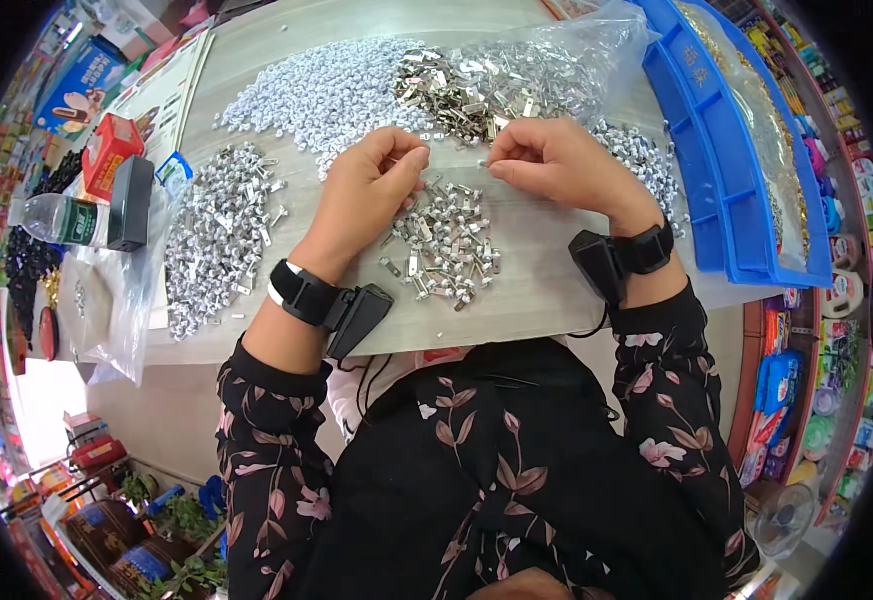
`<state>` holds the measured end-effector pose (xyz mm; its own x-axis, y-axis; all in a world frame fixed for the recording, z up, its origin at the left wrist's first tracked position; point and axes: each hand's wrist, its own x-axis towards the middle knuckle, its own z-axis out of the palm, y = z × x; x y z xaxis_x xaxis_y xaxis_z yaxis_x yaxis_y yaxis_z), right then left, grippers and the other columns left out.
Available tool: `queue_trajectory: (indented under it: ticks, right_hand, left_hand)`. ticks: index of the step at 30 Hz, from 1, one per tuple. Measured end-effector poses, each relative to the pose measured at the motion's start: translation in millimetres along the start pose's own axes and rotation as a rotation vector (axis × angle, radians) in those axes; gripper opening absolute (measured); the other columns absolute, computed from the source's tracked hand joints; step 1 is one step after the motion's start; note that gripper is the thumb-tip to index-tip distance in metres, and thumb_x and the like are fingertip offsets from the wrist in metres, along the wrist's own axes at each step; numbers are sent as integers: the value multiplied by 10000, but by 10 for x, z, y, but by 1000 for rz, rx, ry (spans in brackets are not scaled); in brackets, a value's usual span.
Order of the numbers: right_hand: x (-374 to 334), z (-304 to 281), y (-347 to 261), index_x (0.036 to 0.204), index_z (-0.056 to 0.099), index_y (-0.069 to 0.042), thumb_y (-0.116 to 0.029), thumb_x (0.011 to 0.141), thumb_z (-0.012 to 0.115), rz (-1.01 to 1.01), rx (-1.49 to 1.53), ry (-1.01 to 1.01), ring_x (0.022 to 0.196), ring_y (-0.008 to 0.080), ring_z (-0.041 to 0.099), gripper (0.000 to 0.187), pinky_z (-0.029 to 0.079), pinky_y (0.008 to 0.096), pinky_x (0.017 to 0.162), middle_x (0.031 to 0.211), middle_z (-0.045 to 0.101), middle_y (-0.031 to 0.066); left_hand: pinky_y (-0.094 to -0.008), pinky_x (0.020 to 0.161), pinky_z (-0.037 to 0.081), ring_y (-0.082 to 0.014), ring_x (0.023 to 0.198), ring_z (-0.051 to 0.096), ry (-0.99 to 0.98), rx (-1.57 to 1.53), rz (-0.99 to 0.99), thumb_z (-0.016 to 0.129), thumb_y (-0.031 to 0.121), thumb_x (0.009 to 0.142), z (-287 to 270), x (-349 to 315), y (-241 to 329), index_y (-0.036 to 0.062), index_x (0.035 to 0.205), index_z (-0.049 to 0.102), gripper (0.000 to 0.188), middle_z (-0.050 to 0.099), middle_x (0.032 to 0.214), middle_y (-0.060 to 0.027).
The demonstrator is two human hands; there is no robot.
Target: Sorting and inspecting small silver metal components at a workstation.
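Note:
My left hand [368,192] is closed in a pinch above the table, left of centre. Whatever its fingertips hold is hidden or too small to name. Facing it across a small gap, my right hand [566,168] pinches a small white piece [483,163] between thumb and forefinger. Below both hands lies a pile of small metal clips with white parts [448,240]. Just beyond them, white plastic pieces [331,90] are spread out, touching a heap of bare metal clips [461,95].
More clips with white parts form a pile [218,235] on the left and another [646,165] on the right. A blue divided tray [716,190] stands at the right edge. A clear plastic bag [606,50], a bottle [61,218] and a red box [113,150] are also there.

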<state>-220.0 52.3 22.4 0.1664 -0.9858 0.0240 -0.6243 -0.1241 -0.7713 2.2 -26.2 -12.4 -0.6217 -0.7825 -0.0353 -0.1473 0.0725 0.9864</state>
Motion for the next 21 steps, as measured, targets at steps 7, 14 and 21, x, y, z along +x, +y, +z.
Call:
queue_trajectory:
  ticks: [7, 14, 21]
  right_hand:
    - [-227, -429, -67, 840, 621, -24, -138, 791, 634, 188, -354, 12, 604, 91, 520, 124, 428, 235, 571, 655, 573, 20]
    - [-24, -137, 65, 856, 631, -40, -167, 773, 648, -22, -224, 270, 590, 111, 531, 153, 430, 249, 563, 630, 569, 33]
    - [163, 253, 56, 896, 639, -58, -166, 775, 648, 8, -447, 262, 617, 197, 577, 162, 467, 286, 592, 733, 605, 64]
  left_hand:
    - [-301, 640, 462, -194, 721, 577, 97, 615, 388, 567, 141, 852, 56, 65, -99, 53, 1086, 577, 250, 575, 834, -78]
    - [-397, 660, 464, -317, 745, 576, 104, 783, 380, 542, 173, 845, 122, 64, 6, 80, 1020, 612, 210, 557, 855, -132]
    - [-378, 653, 463, -289, 740, 581, 103, 706, 357, 570, 178, 829, 87, 82, -31, 82, 957, 609, 165, 557, 835, -116]
